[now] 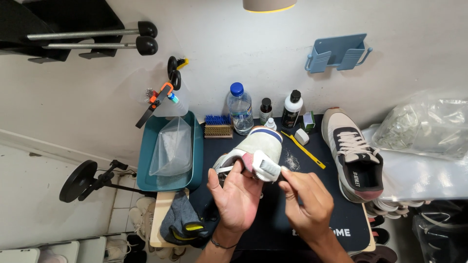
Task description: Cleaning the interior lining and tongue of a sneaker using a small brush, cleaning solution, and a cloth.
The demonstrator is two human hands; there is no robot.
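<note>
My left hand [235, 194] grips a pale sneaker [256, 148] from below, holding it tipped on its side over the dark mat [273, 221]. The shoe has a blue and white band near its far end. My right hand [306, 200] is closed on a small tool whose tip touches the shoe's white heel area [267, 166]; the tool itself is mostly hidden by the fingers. A matching sneaker [353, 153] with laces lies on the mat to the right, upright.
A teal tub [193, 146] with a clear bag stands left. Behind the shoe are a brush [218, 127], a water bottle [240, 108], small bottles, a yellow toothbrush [304, 151] and an eraser block [302, 137]. A grey cloth [183, 224] lies front left. Plastic bags sit at right.
</note>
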